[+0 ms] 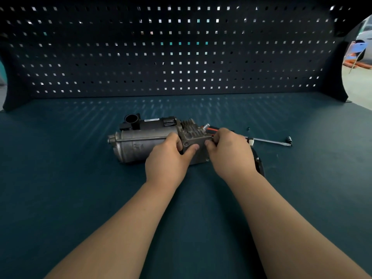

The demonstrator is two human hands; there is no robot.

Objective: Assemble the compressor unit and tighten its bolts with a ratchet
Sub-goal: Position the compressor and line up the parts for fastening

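A grey metal compressor (pixel 138 143) lies on its side in the middle of the bench, its cylindrical motor body to the left and a finned block (pixel 191 129) at its right end. My left hand (pixel 169 158) grips the compressor at the joint, thumb on the flat end plate (pixel 196 147). My right hand (pixel 229 152) grips the right edge of that end plate with curled fingers. A ratchet (pixel 269 140) with a long steel handle lies on the bench to the right, behind my right hand. What sits under my right palm is hidden.
A dark round part (pixel 258 162) lies partly hidden beneath my right wrist. A small dark bolt (pixel 248 128) rests on the teal bench top (pixel 80 188) beyond the ratchet. A dark pegboard wall (pixel 181 57) closes the back of the bench.
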